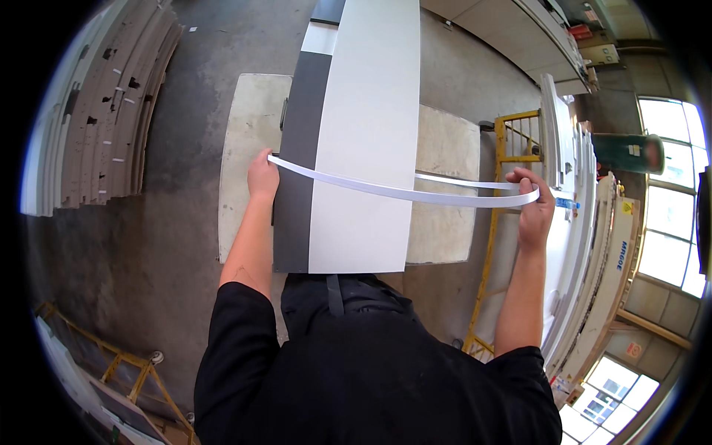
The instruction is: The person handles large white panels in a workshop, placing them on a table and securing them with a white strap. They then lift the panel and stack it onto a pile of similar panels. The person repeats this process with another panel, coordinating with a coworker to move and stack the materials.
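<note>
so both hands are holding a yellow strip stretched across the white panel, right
Not quite: the strip is white, not yellow, as the head view shows. The left hand grips one end and the right hand the other, where it loops back, and it spans across the white panel. The yellow thing is the metal cart frame to the right.

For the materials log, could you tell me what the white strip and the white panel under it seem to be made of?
White strip: probably plastic edge banding, thin, bowing between the left hand and right hand. White panel: likely laminated board, flat, smooth matte face.
</note>
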`<state>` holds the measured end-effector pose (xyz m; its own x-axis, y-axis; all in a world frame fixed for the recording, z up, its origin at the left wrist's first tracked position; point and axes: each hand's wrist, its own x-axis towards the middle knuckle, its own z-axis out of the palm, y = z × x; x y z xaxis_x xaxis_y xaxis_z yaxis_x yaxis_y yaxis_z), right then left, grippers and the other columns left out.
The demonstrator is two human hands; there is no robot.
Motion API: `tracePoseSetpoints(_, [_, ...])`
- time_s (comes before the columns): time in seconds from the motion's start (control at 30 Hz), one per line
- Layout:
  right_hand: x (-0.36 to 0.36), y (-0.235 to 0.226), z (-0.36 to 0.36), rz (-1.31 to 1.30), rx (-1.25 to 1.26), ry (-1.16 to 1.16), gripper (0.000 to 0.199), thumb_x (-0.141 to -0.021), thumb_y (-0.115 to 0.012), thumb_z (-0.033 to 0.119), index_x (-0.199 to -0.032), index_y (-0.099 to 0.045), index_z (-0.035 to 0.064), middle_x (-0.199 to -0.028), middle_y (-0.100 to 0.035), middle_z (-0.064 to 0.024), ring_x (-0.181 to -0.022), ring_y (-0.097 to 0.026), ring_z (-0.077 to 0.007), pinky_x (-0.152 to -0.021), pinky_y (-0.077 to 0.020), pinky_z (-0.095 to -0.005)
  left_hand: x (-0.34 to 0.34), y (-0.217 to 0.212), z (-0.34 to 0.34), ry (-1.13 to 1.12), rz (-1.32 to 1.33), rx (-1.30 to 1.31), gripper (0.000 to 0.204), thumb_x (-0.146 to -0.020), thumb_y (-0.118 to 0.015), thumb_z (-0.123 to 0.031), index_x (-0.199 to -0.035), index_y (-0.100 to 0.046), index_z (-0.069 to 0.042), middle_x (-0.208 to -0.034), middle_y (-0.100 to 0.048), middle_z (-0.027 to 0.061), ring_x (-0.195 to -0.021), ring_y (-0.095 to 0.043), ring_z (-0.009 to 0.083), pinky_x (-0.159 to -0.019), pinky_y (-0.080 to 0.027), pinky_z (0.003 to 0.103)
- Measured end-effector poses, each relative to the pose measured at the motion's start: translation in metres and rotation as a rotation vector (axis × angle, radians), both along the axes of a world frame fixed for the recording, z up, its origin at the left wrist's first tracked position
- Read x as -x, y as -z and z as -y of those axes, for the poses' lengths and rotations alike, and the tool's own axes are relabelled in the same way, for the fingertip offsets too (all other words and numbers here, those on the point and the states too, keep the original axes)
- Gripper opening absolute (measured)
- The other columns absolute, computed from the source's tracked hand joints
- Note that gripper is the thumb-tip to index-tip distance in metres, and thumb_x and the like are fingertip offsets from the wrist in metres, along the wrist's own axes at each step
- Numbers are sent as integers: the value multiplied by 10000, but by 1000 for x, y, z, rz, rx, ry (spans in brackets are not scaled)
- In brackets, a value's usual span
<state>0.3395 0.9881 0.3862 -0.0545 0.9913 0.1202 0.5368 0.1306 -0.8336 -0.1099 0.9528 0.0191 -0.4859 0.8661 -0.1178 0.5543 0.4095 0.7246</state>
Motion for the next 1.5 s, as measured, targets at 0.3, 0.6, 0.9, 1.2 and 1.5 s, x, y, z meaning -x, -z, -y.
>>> tracePoseSetpoints(0.3, [1,-4,-4,-19,-12,-6,242,-1034,-555,154,-1174,-680,2,-1032,-703,-91,-1000,-656,-172,-914,-503,-306,-20,-13,-9,-50,94,60,318,-954,-508,-150,-1223,-666,-87,-1149,-693,182,-1088,-634,386,-932,-502,450])
tracePoseSetpoints(0.6, [-2,-7,-2,9,-8,33,245,-1025,-568,171,-1160,-690,7,-1021,-706,-91,-989,-648,-167,-921,-484,-306,4,-11,-13,-4,-158,209,277,-927,-536,-196,-1137,-702,-125,-1054,-717,157,-997,-666,384,-827,-535,480])
tracePoseSetpoints(0.9, [4,-6,6,31,-19,20,226,-1015,-572,135,-1138,-701,-5,-1005,-717,-98,-963,-649,-157,-896,-487,-293,14,-36,-7,68,-436,323,244,-897,-552,-201,-1060,-722,-139,-995,-729,121,-912,-696,348,-726,-552,477])
tracePoseSetpoints(1.2, [1,-5,8,22,-17,19,227,-1011,-577,125,-1149,-699,-8,-997,-716,-95,-953,-651,-151,-877,-494,-285,-14,-14,-22,-46,-36,265,280,-898,-568,-177,-1106,-747,-115,-1092,-725,145,-1014,-682,345,-860,-542,436])
tracePoseSetpoints(1.5, [8,16,0,-13,32,-31,192,-988,-599,62,-1141,-684,-18,-1028,-700,-70,-989,-640,-140,-900,-495,-278,11,12,-20,102,178,182,306,-946,-575,-184,-1176,-690,-18,-1084,-723,180,-1035,-681,338,-915,-520,403])
